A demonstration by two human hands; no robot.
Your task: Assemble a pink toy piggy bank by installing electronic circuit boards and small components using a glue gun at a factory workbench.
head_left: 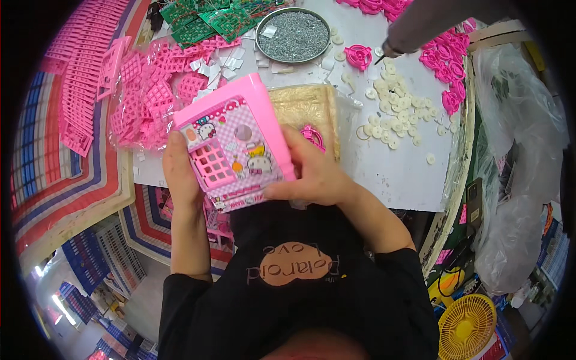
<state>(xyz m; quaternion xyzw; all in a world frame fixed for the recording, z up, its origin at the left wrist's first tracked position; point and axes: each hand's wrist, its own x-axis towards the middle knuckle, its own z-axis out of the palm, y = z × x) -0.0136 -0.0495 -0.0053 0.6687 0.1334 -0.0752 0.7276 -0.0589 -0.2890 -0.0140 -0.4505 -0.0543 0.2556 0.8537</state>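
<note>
Too many slotted pink plastic strips to count (78, 66) fan out at far left; beside them, grid-shaped pink pieces (144, 111) heap in crinkled clear film, number uncertain; one left hand (180, 171) grips the left edge of one boxy, glossy pink case (237, 144), tilted above the table's (396, 180) near edge, its face printed and cut with one grid window; one round metal tray (257, 37) bears countless small grey metal pieces; one gold, wrinkled, film-wrapped block (306, 102) lies flat, one pink ring-like part (312, 137) upon it; one right hand (318, 174) clasps the case's right side; one loose pink part (358, 57) and dozens of white discs (396, 105) spread below one dark driver (432, 24).
</note>
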